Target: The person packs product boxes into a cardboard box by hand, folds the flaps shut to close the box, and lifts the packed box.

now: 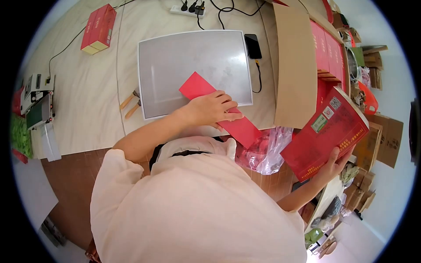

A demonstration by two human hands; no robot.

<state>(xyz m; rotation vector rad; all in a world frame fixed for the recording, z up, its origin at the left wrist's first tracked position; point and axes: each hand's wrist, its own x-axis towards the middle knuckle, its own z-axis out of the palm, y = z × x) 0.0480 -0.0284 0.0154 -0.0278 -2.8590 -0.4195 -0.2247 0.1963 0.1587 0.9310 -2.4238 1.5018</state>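
Note:
My left hand (215, 107) is closed over the middle of a long, flat red piece (243, 127), fingers curled around its edge. The piece slants across the near edge of a grey board with a white rim (153, 87). On the right, my right hand (333, 168) grips a red box (329, 131) by its lower edge. Gold print, a QR code and a green-and-white label show on that box, and one side is cream. It is held tilted beside an open cardboard carton (296, 65). My right palm is partly hidden.
The carton holds several red boxes (326, 50). Another red box (98, 28) lies at the far left. Two wooden-handled tools (130, 105), a phone (253, 46) and a power strip (188, 11) surround the board. A plastic bag (272, 151) hangs at the table's front edge.

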